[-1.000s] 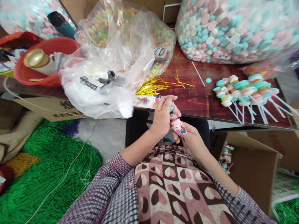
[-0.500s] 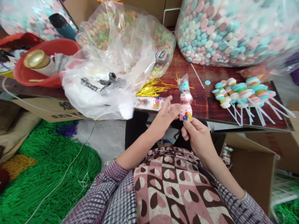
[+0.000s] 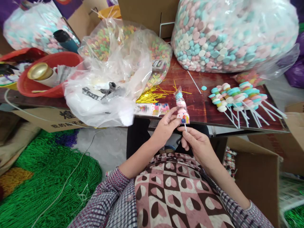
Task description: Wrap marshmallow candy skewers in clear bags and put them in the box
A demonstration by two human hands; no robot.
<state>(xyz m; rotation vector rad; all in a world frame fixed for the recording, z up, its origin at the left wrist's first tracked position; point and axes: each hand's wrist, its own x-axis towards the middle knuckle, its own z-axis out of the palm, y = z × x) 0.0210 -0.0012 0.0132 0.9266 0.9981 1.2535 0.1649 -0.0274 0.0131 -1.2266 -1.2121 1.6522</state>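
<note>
The right hand (image 3: 198, 146) pinches the stick of a wrapped candy skewer (image 3: 180, 106), upright at the counter (image 3: 201, 107) edge. The left hand (image 3: 165, 128) pinches the wrapper bottom. The wrapping looks nearly closed; a gold tie (image 3: 152, 93), at 11 o'clock, seems needed next.

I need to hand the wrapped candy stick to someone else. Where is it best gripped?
Grip the wrapped candy stick by its bare white stem below the bag, coming from underneath, as the right hand does. It stands upright and the bagged candies on top are bulky; the left hand steadies the bag's lower edge.
</note>
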